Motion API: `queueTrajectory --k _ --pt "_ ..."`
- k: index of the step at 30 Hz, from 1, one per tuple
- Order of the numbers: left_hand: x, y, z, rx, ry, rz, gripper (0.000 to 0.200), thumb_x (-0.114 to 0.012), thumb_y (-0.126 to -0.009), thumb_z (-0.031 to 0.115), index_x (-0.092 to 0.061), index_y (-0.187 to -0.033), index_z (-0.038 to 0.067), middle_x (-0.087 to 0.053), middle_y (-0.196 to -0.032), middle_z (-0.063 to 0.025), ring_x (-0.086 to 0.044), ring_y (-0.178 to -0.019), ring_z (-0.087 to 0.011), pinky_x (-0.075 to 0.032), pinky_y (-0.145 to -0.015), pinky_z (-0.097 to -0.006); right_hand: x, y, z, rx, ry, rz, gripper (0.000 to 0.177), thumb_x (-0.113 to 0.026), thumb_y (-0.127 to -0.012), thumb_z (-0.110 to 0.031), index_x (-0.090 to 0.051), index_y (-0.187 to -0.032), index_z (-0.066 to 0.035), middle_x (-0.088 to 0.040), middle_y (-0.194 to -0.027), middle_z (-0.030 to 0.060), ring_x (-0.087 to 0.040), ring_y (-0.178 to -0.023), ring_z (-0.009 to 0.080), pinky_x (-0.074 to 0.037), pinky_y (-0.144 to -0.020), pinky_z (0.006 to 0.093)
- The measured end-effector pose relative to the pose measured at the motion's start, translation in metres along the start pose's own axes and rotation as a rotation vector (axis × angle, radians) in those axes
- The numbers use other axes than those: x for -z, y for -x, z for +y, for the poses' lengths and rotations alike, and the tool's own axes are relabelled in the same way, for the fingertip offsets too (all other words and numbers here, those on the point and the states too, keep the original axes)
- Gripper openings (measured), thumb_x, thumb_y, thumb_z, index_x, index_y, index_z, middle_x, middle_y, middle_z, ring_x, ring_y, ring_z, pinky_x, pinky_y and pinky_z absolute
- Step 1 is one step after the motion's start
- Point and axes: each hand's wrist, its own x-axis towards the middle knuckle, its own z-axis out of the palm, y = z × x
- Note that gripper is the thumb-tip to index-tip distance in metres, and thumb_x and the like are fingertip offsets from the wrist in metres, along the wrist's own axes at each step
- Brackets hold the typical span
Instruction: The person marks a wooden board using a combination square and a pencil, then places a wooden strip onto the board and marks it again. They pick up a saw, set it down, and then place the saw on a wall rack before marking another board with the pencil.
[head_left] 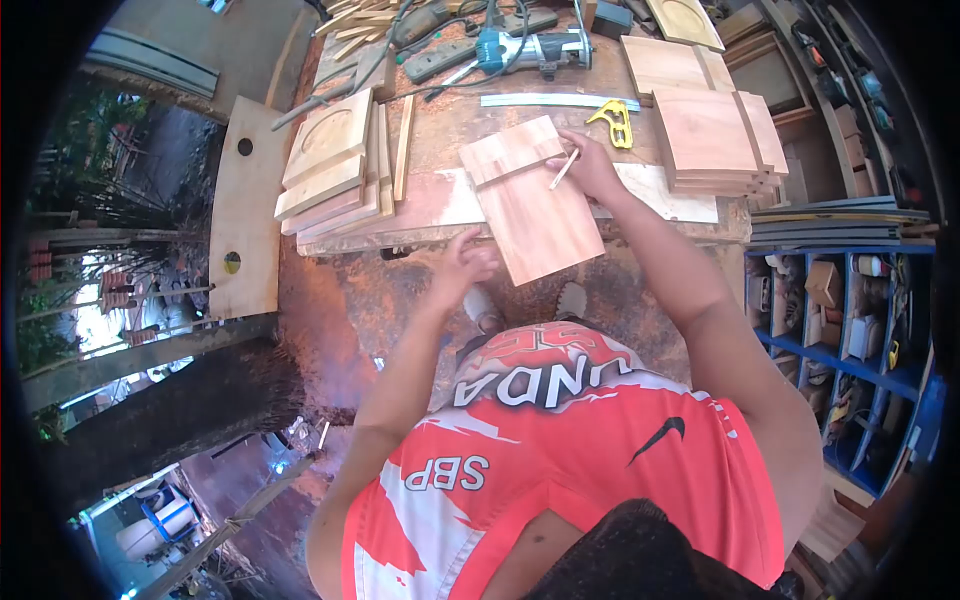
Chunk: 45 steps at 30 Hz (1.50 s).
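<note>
One board (532, 208) runs lengthwise away, perhaps leaning left.

Bare wood, matt and unvarnished
The board (535, 205) and stacked panels (715, 135) were smooth, raw reddish timber; the workbench (450, 130) looked rough and dusty, the ruler (555, 100) dull metal, the router (530, 50) teal plastic with shiny metal

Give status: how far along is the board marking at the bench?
Done: a left stack and a right stack of cut boards lie on the bench; the left stack's top board bears a routed circle. In hand: the left hand grips the board, and the right hand holds a pencil at a line across it. Left: this board shows no circle; the router lies at the back.
</note>
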Motion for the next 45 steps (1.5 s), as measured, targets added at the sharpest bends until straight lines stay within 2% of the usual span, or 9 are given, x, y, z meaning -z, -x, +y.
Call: queueTrajectory --k 5,11,17,20,21,23,26,33,45 --pt "-0.04 -0.016 -0.001 -0.115 -0.064 0.049 0.082 -0.063 -0.087 0.002 -0.013 -0.152 0.007 -0.063 -0.097 -0.0114 -0.063 -0.08 -0.0147 -0.054 -0.068 -0.0272 0.024 -0.028 0.011 0.283 0.666 0.521 0.05 -0.077 -0.077 -0.04 -0.06 -0.115 -0.012 -0.06 -0.098 0.0208 -0.059 -0.092 0.0378 -0.048 -0.08 0.0478" --pt "-0.041 -0.024 0.01 -0.114 -0.11 0.032 0.087 -0.062 -0.088 0.0 -0.006 -0.154 0.01 -0.064 -0.086 -0.0092 -0.063 -0.073 -0.0137 -0.054 -0.064 -0.0253 0.063 -0.075 0.035 0.089 0.991 0.387 0.041 -0.073 -0.081 -0.029 -0.055 -0.106 -0.003 -0.062 -0.1 0.0241 -0.061 -0.095 0.0408 -0.05 -0.083 0.0482" --pt "-0.012 -0.013 0.021 -0.117 -0.479 0.036 0.063 -0.061 -0.09 0.004 -0.034 -0.147 0.007 -0.065 -0.092 -0.008 -0.061 -0.075 -0.0125 -0.053 -0.069 -0.0266 0.073 -0.081 0.012 -0.01 0.813 0.321 0.04 -0.073 -0.078 -0.02 -0.055 -0.109 -0.004 -0.065 -0.105 0.0221 -0.062 -0.104 0.0383 -0.051 -0.085 0.0483" --pt "-0.033 0.034 0.067 -0.409 -0.453 0.312 0.037 -0.062 -0.089 0.007 -0.057 -0.126 0.004 -0.065 -0.098 -0.0099 -0.062 -0.09 -0.0176 -0.051 -0.079 -0.0312 0.075 -0.052 0.0 0.086 0.649 0.378 0.047 -0.079 -0.074 -0.017 -0.053 -0.111 -0.003 -0.063 -0.11 0.0235 -0.063 -0.1 0.0359 -0.051 -0.082 0.044" --pt "-0.036 0.041 0.079 -0.413 -0.453 0.309 0.037 -0.062 -0.089 0.007 -0.057 -0.126 0.004 -0.065 -0.098 -0.0099 -0.062 -0.09 -0.0176 -0.051 -0.079 -0.0312 0.076 -0.038 -0.006 0.087 0.65 0.382 0.047 -0.079 -0.074 -0.017 -0.053 -0.111 -0.003 -0.063 -0.11 0.0235 -0.063 -0.1 0.0359 -0.051 -0.082 0.044" --pt "-0.039 0.053 0.099 -1.001 -0.945 0.376 0.036 -0.063 -0.085 0.006 -0.059 -0.121 0.004 -0.063 -0.107 -0.0147 -0.06 -0.099 -0.027 -0.047 -0.088 -0.0377 0.07 -0.002 -0.02 0.201 0.433 0.442 0.044 -0.078 -0.075 -0.012 -0.051 -0.109 -0.003 -0.062 -0.103 0.0236 -0.063 -0.094 0.0363 -0.049 -0.08 0.0437" --pt "-0.062 0.064 0.134 -1.167 -1.059 0.35 0.04 -0.066 -0.083 0.011 -0.057 -0.122 0.005 -0.059 -0.114 -0.0179 -0.055 -0.109 -0.0346 -0.042 -0.095 -0.0435 0.029 0.058 -0.029 0.347 0.416 0.406 0.044 -0.077 -0.075 -0.011 -0.048 -0.107 -0.004 -0.058 -0.095 0.0224 -0.06 -0.09 0.0368 -0.048 -0.076 0.0434" --pt "-0.054 0.011 0.09 -0.369 -1.329 0.216 0.054 -0.067 -0.085 0.038 -0.053 -0.131 0.013 -0.062 -0.109 -0.0168 -0.062 -0.099 -0.0357 -0.049 -0.083 -0.0436 -0.072 0.103 -0.016 0.558 0.295 0.109 0.044 -0.076 -0.075 -0.011 -0.046 -0.107 -0.006 -0.054 -0.095 0.0221 -0.058 -0.089 0.0388 -0.049 -0.074 0.0456" --pt "0.03 -0.032 0.062 -0.54 -1.225 0.217 0.035 -0.064 -0.087 0.036 -0.066 -0.119 0.021 -0.063 -0.089 -0.0099 -0.063 -0.083 -0.0286 -0.05 -0.075 -0.0392 -0.059 0.039 0.012 0.535 0.331 0.147 0.036 -0.07 -0.085 -0.025 -0.055 -0.112 -0.007 -0.062 -0.098 0.0188 -0.059 -0.092 0.0375 -0.048 -0.079 0.0449"
